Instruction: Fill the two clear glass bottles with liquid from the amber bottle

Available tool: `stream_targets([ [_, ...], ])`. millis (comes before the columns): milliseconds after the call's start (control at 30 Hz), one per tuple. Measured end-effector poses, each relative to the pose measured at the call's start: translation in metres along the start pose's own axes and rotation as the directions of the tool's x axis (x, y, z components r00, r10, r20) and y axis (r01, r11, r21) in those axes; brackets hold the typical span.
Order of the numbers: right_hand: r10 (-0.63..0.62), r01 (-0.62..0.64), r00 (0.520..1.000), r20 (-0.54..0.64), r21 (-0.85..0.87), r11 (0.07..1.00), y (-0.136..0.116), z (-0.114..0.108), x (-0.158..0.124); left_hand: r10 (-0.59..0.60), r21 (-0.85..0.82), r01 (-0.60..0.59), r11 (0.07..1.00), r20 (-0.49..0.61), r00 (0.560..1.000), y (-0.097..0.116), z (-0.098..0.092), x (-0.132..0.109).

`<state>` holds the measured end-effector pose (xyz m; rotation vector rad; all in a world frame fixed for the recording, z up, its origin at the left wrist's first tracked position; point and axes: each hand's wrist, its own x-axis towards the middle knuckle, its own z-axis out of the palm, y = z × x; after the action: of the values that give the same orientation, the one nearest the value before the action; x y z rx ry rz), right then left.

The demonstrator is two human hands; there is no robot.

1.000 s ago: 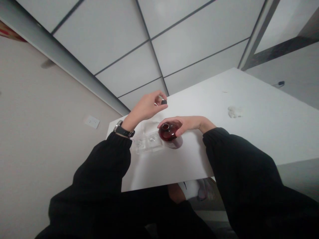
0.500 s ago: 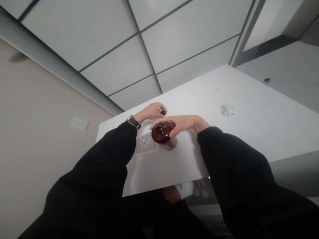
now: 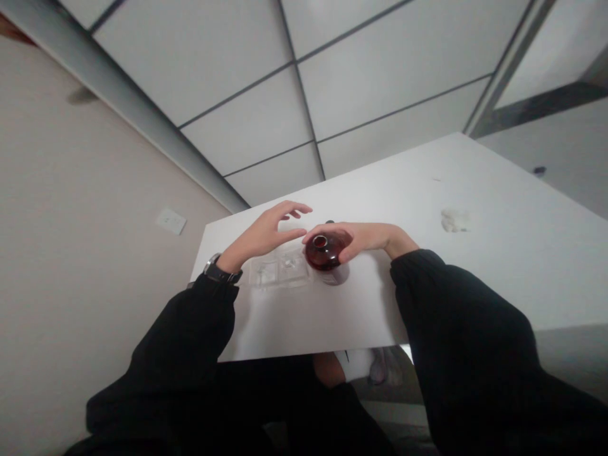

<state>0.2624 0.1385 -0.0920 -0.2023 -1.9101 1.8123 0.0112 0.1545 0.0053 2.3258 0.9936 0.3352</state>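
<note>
A dark red, round-bodied glass bottle (image 3: 323,258) stands upright on the white table, its mouth uncovered. Around its upper body curls my right hand (image 3: 358,239), thumb on the near side and fingers on the far side. My left hand (image 3: 270,233), with a watch (image 3: 221,270) on its wrist, is empty just left of the bottle, thumb and fingers spread apart. Behind my right hand a small black cap (image 3: 329,221) shows in part on the table. To the left of the bottle lies a clear plastic tray (image 3: 266,273) with compartments, partly beneath my left hand; its contents are hard to make out.
The white table (image 3: 294,326) ends at a near edge close to my body. A crumpled whitish piece (image 3: 455,220) lies toward the right. Panelled sliding doors (image 3: 247,114) rise behind the table, and a wall socket (image 3: 171,220) is at left.
My left hand has let go of the black cap, leaving it behind the bottle, then drawn back leftward and opened. My right hand stays around the bottle. The whole view has shifted slightly.
</note>
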Motion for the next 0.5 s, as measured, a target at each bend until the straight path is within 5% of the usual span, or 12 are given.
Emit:
stream_targets([
  [100, 0.090, -0.089, 0.996, -0.020, 0.035, 0.995, -0.007, 0.005, -0.005, -0.169, -0.219, 0.116, 0.969, -0.246, 0.954, -0.010, 0.002, -0.083],
  [233, 0.197, -0.197, 0.980, -0.035, -0.002, 0.980, -0.019, 0.014, -0.012, -0.306, -0.267, 0.199, 0.943, -0.459, 0.834, -0.032, 0.047, -0.157],
  [367, 0.267, -0.289, 0.946, -0.186, -0.105, 0.952, -0.029, 0.040, -0.023, -0.328, -0.304, 0.198, 0.932, -0.474, 0.817, -0.049, 0.092, -0.171],
  [500, 0.240, -0.331, 0.882, -0.406, -0.169, 0.929, -0.025, 0.069, -0.044, -0.338, -0.376, 0.150, 0.915, -0.505, 0.794, -0.064, 0.112, -0.155],
])
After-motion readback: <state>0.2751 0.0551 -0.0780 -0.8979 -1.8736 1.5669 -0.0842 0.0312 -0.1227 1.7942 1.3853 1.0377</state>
